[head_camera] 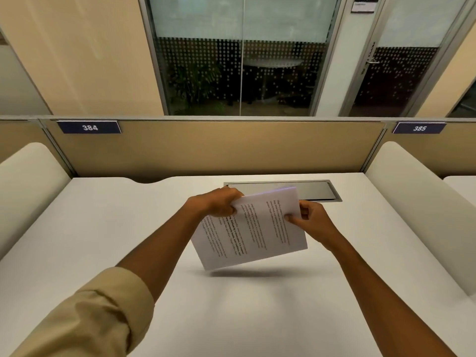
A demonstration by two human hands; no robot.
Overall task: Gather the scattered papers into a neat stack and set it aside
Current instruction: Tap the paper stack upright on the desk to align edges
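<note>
A bundle of white printed papers hangs tilted above the middle of the white desk, its lower corner near the desk surface with a shadow below. My left hand grips the bundle's upper left edge. My right hand pinches its right side, thumb on the printed face. The sheets lie slightly offset from each other at the top edge.
A grey metal cable hatch is set into the desk just behind the papers. A tan partition closes the desk's far side. Cream side dividers stand at the left and right.
</note>
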